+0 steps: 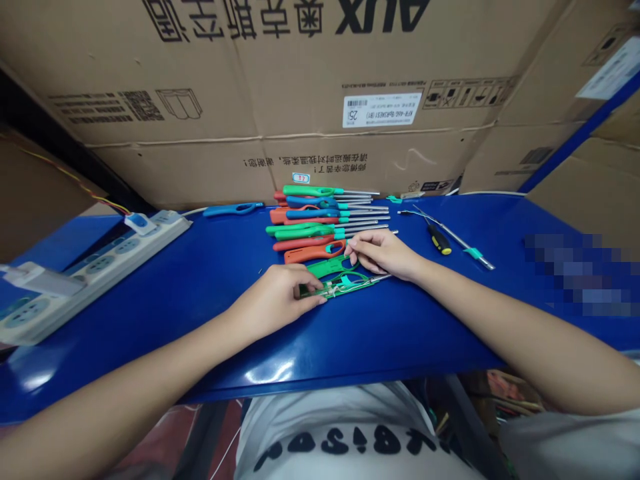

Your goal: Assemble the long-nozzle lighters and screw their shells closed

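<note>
An opened green long-nosed lighter (345, 289) lies on the blue table, with thin wires, a teal piece and a metal rod showing in its shell. My left hand (277, 300) grips the handle end of that shell between thumb and fingers. Just behind it lies another green shell half (326, 267) with a trigger loop. Over the rod side, my right hand (384, 253) is closed, fingertips pinched near the loop; whatever they hold is too small to make out. Beyond both hands, several green, red, orange and blue lighters (305, 231) lie in a row, rods pointing right.
A yellow-black screwdriver (439, 240) and a loose metal rod (465, 245) with a teal piece lie at right. A blue handle shell (233, 209) lies back left. A power strip (95, 267) with plugs occupies the left side. A cardboard box (300, 87) walls the back.
</note>
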The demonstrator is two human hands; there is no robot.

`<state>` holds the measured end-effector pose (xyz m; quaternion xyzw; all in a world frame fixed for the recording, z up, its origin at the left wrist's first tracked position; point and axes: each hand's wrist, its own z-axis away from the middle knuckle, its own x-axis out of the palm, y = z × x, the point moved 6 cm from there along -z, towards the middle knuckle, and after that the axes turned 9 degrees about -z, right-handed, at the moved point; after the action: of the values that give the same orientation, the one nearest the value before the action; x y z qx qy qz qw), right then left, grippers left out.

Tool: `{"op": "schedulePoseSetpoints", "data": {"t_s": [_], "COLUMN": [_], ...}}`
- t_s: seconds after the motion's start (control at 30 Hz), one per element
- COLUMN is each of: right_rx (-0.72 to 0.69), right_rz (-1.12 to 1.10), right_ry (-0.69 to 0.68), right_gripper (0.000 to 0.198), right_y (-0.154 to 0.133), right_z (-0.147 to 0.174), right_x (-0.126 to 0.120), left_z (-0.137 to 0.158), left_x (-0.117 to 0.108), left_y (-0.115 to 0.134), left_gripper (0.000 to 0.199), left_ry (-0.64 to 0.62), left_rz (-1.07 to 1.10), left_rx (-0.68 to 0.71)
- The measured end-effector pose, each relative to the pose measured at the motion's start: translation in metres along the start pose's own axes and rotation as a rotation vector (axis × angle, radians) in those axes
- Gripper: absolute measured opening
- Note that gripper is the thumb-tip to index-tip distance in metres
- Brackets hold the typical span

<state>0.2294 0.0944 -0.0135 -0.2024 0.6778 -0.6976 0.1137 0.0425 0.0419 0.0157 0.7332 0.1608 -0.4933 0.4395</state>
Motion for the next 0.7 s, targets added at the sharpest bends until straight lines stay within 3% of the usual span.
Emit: {"op": "schedulePoseSetpoints", "data": {"t_s": [0.23,0.57,0.7], "right_rx": [-0.024,-0.394,-0.379], "right_rz": [0.072,0.765,0.814], "right_ry": [-0.034,-0.295,-0.211], "right_gripper": [0.033,0.023,0.016], "right_y": [0.001,-0.011,-0.009], "right_z": [0.000,0.019,0.019], "right_x": [0.001,0.035,0.035], "left_z": [0.002,0.003,0.004], "left_x": [-0.004,-0.002,-0.001], "left_y": [0.006,0.010,0.011], "left_gripper": [0.013,0.014,0.015], "left_ry": [0.030,0.000,0.004], "left_rz": [-0.020,-0.139,-0.181], "left_rx": [0.065,0.103,0.096]}}
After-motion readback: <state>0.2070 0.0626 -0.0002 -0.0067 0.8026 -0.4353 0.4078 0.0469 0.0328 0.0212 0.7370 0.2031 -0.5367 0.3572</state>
